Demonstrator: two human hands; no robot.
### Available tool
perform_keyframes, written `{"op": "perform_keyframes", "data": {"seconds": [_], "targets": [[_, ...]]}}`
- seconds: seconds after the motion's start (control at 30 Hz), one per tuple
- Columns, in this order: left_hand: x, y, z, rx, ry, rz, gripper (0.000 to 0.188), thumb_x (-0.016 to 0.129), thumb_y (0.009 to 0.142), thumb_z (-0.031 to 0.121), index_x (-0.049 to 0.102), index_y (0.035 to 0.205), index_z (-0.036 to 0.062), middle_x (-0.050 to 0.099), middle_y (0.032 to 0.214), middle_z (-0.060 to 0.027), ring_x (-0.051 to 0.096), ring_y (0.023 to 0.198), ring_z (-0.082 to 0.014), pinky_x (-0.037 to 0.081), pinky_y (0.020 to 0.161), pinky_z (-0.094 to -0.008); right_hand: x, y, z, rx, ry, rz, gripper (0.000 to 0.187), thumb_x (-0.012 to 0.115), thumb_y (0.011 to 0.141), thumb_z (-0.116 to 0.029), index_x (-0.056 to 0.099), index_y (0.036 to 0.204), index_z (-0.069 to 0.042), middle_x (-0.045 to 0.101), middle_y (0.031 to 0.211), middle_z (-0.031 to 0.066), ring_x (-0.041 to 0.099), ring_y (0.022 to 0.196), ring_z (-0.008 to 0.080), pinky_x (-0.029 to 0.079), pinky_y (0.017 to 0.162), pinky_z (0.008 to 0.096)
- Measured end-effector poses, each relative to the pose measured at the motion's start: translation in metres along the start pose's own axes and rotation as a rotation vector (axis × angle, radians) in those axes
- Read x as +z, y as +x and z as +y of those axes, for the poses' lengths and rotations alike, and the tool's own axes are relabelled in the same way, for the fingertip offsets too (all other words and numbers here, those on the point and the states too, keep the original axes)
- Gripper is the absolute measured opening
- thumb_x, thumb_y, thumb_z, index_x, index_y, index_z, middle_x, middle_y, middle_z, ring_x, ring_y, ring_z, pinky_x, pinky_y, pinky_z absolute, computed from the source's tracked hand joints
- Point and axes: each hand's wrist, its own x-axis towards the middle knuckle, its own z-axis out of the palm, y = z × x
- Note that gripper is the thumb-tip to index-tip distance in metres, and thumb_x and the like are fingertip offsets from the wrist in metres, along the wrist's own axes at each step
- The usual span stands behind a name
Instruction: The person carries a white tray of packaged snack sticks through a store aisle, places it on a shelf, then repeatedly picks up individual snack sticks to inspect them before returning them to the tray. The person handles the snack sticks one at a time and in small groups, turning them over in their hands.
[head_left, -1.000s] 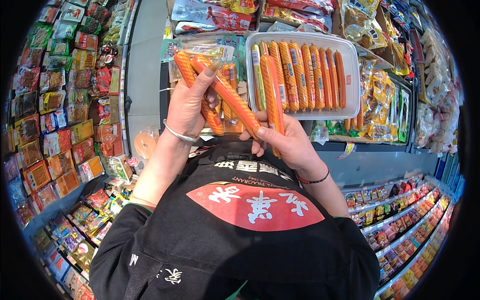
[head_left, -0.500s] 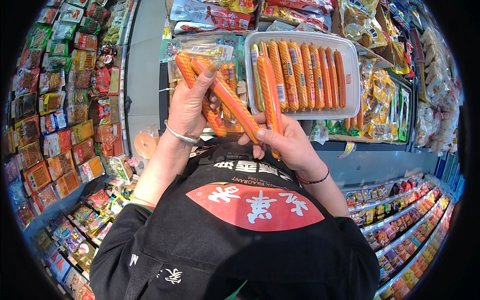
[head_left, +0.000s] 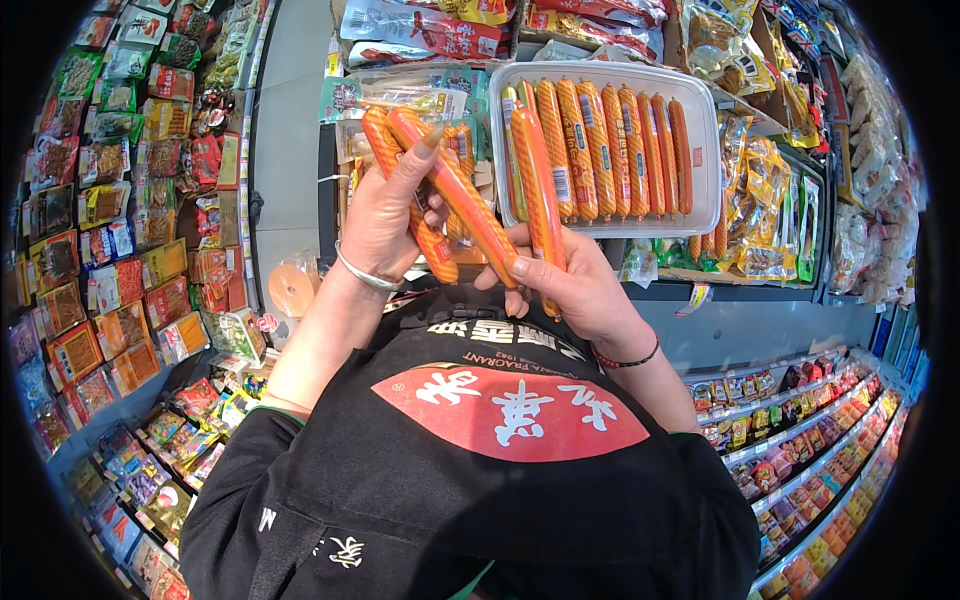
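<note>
My left hand is closed around two orange wrapped sausages, its thumb lying on the front one. The rear sausage slants behind the thumb, with its lower end below the palm. The front sausage slopes down to the right, its lower end against the fingers of my right hand. That hand also grips a third sausage, held nearly upright in front of a clear plastic tub. Inside the tub stands a row of several similar sausages, with a greenish one at the left end.
The tub rests on a shelf display among bagged snacks and red packets. Racks of packaged food line the left side. More stepped shelves run along the lower right. A price tag hangs from the display's front edge.
My left hand has shifted slightly right and down with its two sausages. The right hand and its sausage have hardly moved.
</note>
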Motion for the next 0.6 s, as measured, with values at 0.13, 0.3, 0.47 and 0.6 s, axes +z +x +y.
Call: {"op": "perform_keyframes", "data": {"seconds": [0.13, 0.3, 0.47, 0.6], "targets": [[0.007, -0.004, -0.002, -0.004, -0.001, -0.035, 0.043, 0.072, 0.093, 0.038, 0.06, 0.117, 0.0047, 0.063, 0.1, -0.0043, 0.053, 0.071, -0.0063, 0.039, 0.054, -0.0201, 0.001, 0.001, -0.001, 0.01, 0.0, -0.002, 0.033, 0.057, 0.101, -0.012, 0.049, 0.128, 0.006, 0.072, 0.1, 0.0168, 0.064, 0.072, 0.0108, 0.054, 0.065, 0.0238], [0.007, -0.007, -0.008, 0.0, -0.028, -0.053, 0.038, 0.07, 0.094, 0.035, 0.062, 0.114, 0.0041, 0.063, 0.101, -0.0058, 0.057, 0.084, -0.0089, 0.044, 0.064, -0.023, 0.002, 0.0, -0.002, 0.012, -0.01, 0.009, 0.031, 0.059, 0.101, -0.015, 0.054, 0.124, 0.005, 0.07, 0.094, 0.0118, 0.064, 0.071, 0.0092, 0.053, 0.062, 0.022], [-0.004, -0.002, -0.009, -0.003, -0.203, -0.16, 0.025, 0.063, 0.096, 0.025, 0.066, 0.104, 0.0015, 0.067, 0.098, -0.0087, 0.065, 0.093, -0.0193, 0.049, 0.1, -0.0375, 0.007, -0.003, -0.008, 0.008, -0.179, 0.158, 0.028, 0.062, 0.101, -0.021, 0.059, 0.118, 0.001, 0.062, 0.078, 0.0001, 0.057, 0.063, 0.0038, 0.046, 0.053, 0.0183], [0.001, -0.003, -0.006, 0.032, -0.272, -0.138, 0.024, 0.062, 0.096, 0.014, 0.06, 0.117, 0.0019, 0.066, 0.098, -0.0091, 0.065, 0.1, -0.021, 0.05, 0.102, -0.0464, -0.005, 0.0, -0.004, -0.049, -0.139, 0.146, 0.031, 0.06, 0.103, -0.025, 0.058, 0.12, 0.0, 0.058, 0.075, -0.0019, 0.044, 0.056, 0.0013, 0.031, 0.048, 0.0181]]}}
